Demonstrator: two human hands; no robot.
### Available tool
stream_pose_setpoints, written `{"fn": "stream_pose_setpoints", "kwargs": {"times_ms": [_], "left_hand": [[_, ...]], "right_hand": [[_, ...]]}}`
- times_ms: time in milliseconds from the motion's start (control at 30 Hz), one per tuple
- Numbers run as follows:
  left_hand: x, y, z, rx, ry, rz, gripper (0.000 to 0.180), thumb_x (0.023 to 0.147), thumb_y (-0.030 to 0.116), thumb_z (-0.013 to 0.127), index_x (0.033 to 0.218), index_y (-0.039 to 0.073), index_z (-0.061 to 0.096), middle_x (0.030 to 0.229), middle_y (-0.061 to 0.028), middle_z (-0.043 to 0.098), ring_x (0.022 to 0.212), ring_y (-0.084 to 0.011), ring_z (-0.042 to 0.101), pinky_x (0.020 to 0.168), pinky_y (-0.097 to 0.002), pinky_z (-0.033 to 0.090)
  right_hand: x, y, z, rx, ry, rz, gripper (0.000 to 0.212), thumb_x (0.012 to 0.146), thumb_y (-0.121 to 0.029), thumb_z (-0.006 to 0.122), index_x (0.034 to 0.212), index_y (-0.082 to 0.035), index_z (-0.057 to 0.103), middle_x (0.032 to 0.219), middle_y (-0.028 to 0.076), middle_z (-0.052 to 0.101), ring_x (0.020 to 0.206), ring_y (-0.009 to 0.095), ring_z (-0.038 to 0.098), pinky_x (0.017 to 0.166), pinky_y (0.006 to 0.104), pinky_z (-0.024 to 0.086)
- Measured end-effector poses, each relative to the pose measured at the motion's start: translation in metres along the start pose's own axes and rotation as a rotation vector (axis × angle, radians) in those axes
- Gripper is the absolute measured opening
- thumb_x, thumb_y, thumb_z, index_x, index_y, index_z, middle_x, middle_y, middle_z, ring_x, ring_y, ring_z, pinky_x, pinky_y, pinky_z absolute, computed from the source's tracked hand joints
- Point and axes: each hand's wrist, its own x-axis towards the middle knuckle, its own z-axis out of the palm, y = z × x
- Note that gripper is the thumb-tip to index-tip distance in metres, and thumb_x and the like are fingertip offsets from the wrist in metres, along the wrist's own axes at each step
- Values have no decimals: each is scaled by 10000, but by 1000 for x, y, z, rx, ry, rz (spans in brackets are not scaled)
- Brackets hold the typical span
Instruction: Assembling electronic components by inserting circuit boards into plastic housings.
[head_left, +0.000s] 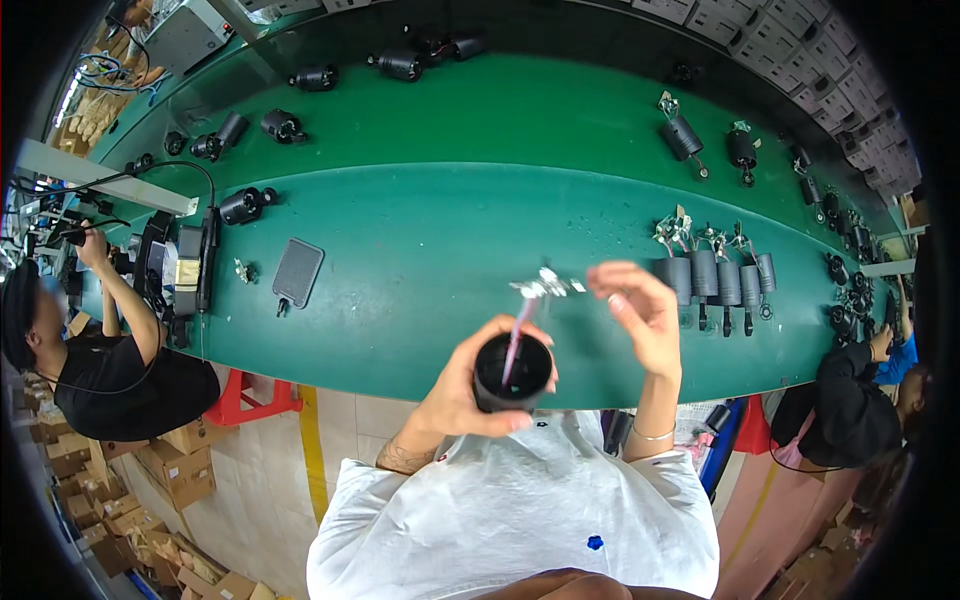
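My left hand (465, 385) is wrapped round a black cylindrical housing (533, 370), held with its mouth upward in front of my shirt. Out of the mouth rises a pinkish wire bundle (517, 335), leaning slightly right. At the top of the bundle are silvery metal pieces (545, 285), blurred. Just right of them is my right hand (645, 310), its fingers bent and its thumb held apart. Whether a fingertip touches the metal pieces I cannot tell. Further right, a row of dark grey cylinders (703, 276) with wires and metal pieces lies on the green table (420, 260).
A dark flat tray (299, 272) lies left of my hands, beside a small metal piece (244, 270). Several black cylindrical units (282, 126) lie along the table's far part. Co-workers sit at left (110, 370) and right (840, 400). A red stool (250, 398) stands at left.
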Motion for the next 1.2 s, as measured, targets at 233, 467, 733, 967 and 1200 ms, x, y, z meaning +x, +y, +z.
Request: {"fn": "stream_pose_setpoints", "kwargs": {"times_ms": [233,467,733,967,1200], "left_hand": [[-4,6,18,162,-59,-80,714,549,83,841,1191,28,535,1056,-88,652,847,-202,629,800,-306,484],[-2,14,20,511,-58,24,656,544,97,849,1131,24,565,976,-91,675,788,-203,637,756,-300,494],[-3,11,16,511,-19,25,645,570,84,839,1150,34,560,1027,-83,667,822,-196,629,794,-289,481],[1,-7,4,236,15,43,675,581,30,825,1180,27,515,1118,-107,612,972,-203,598,871,-294,462],[1,1,8,111,-47,-51,664,606,24,812,1185,21,488,1158,-109,567,989,-209,580,881,-304,458]], "right_hand": [[7,-12,16,205,-163,22,174,856,-55,634,1018,8,624,823,150,647,823,266,629,736,350,513],[12,1,-2,265,-242,-45,181,785,40,694,946,25,614,833,148,651,807,244,650,716,304,534],[6,-12,9,270,-24,45,299,693,172,718,931,36,598,863,161,672,817,225,677,714,282,566],[4,-20,52,154,280,-91,322,723,128,709,943,-30,533,802,146,663,743,225,635,702,302,522],[6,-20,61,29,307,-393,318,728,123,701,937,-36,521,809,153,667,756,241,635,698,303,522]]}}
